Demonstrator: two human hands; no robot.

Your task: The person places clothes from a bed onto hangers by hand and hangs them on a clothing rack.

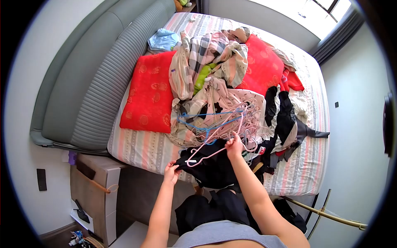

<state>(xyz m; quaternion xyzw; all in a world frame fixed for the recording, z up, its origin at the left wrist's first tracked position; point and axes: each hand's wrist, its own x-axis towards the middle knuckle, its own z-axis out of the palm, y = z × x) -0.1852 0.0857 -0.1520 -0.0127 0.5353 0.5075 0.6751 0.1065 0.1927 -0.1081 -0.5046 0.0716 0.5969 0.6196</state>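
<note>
My left hand [170, 172] pinches the edge of a black garment [213, 167], which hangs over the near side of the bed and has a small white label at its neck. A pink clothes hanger [197, 149] lies across the front of that garment. My right hand [234, 146] is closed around an end of the pink hanger, beside the garment's other side; what else the fingers may grip is hidden. Just beyond is a tangled heap of pink hangers [248, 120], with a blue hanger [206, 129] on top of it.
The bed [140, 144] bears a red folded quilt [149, 91], another red quilt [262, 64], crumpled bedding [206, 45] and dark clothes [285, 120]. A grey headboard [99, 70] is at left, above a nightstand [93, 186]. A metal pole stand [326, 214] is at lower right.
</note>
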